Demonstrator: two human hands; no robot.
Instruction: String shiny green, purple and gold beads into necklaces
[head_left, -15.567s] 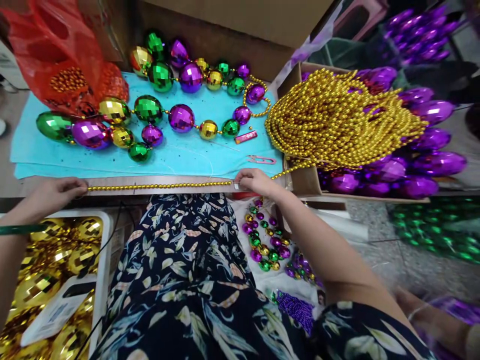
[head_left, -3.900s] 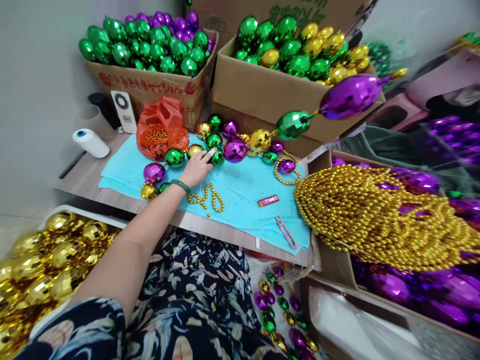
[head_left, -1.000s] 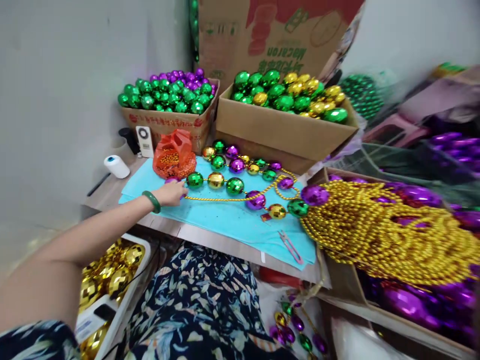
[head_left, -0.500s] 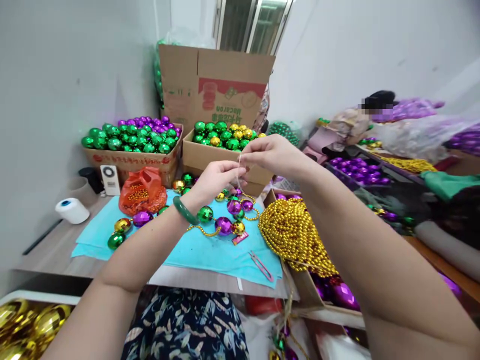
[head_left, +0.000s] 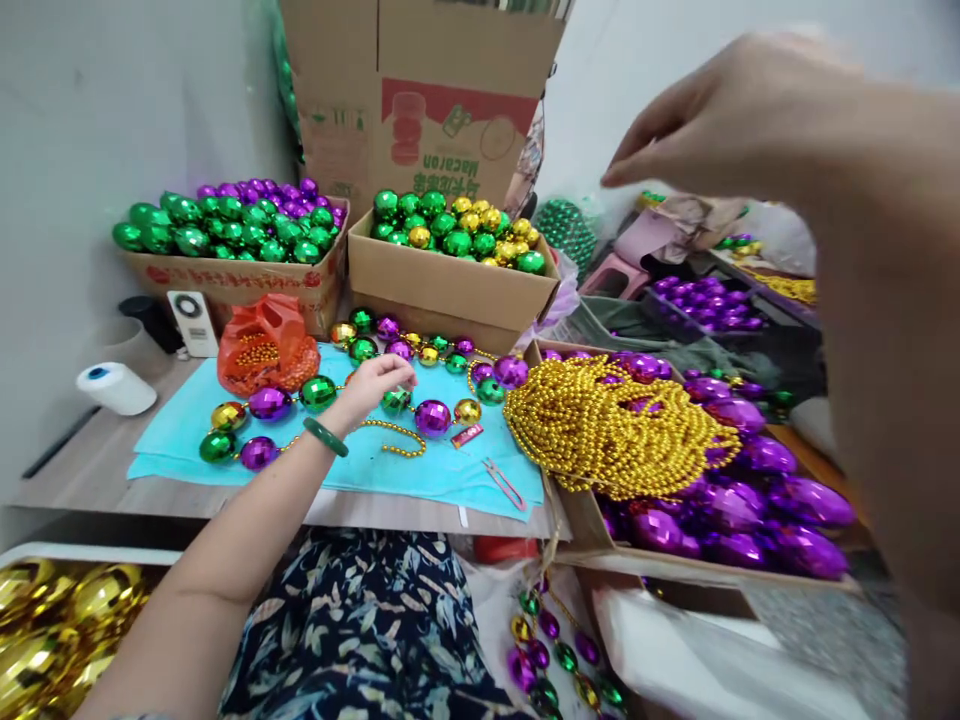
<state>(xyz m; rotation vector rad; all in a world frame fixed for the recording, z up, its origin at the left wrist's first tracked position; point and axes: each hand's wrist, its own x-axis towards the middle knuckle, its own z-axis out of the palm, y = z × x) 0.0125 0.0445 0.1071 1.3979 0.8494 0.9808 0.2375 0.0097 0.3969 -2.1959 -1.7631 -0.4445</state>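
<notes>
My left hand (head_left: 381, 383), with a green bangle (head_left: 326, 437) on its wrist, is low over the bead garland (head_left: 433, 418) on the blue cloth (head_left: 442, 490). Its fingers are pinched together; what they hold is too small to make out. High at the right, my right hand (head_left: 720, 120) is raised well away from the table, thumb and fingers closed; no thread shows at their tips. The garland has large purple, green and gold faceted beads. A short gold bead chain (head_left: 405, 443) curls below the left hand. Pink thread snips (head_left: 505, 485) lie to the right.
Boxes of green and purple balls (head_left: 232, 285) and green and gold balls (head_left: 450, 290) stand behind. Gold bead strings (head_left: 615, 430) lie over a box of purple balls (head_left: 750, 505) at right. A white thread spool (head_left: 116, 388) and red bag (head_left: 266, 345) sit left.
My hands, together at a white thread before, have parted. The right has swung up and to the right, while the left has dropped toward the garland. The view has tilted down.
</notes>
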